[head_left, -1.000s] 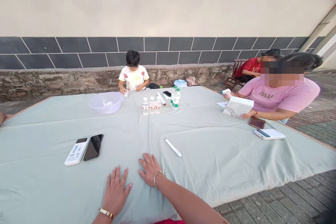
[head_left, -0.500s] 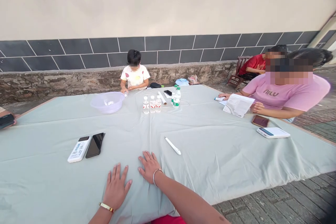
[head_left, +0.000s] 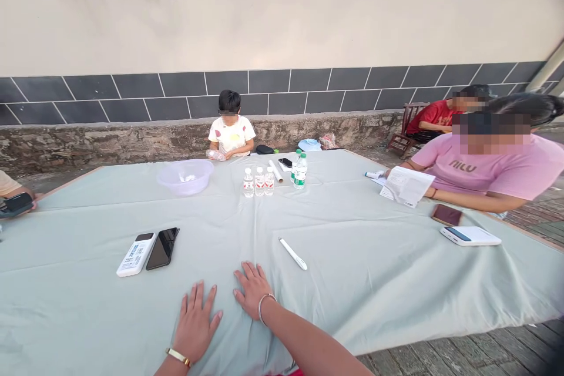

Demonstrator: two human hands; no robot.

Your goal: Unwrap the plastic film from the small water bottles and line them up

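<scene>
My left hand [head_left: 195, 324] lies flat on the grey-green tablecloth [head_left: 79, 317], fingers spread, a gold band on its wrist. Beside it my right hand [head_left: 253, 291] also rests palm down with fingers apart, a silver bangle behind it. Neither holds anything. A white pen [head_left: 292, 253] lies just beyond and to the right of my right hand. Left of and farther than my left hand, a white power bank [head_left: 136, 255] and a black phone [head_left: 163, 248] lie side by side.
Farther off stand a lilac basin [head_left: 185, 177], three small clear bottles [head_left: 259, 182], green-labelled bottles [head_left: 300, 173] and a white roll [head_left: 276, 171]. At right a person in pink holds paper [head_left: 406, 185] near a phone [head_left: 446, 214] and white device [head_left: 470, 235]. Other people sit around.
The view has tilted up slightly, so things appear lower. The person across has drawn a hand back from the basin with a clear item. My hands stay flat on the cloth.
</scene>
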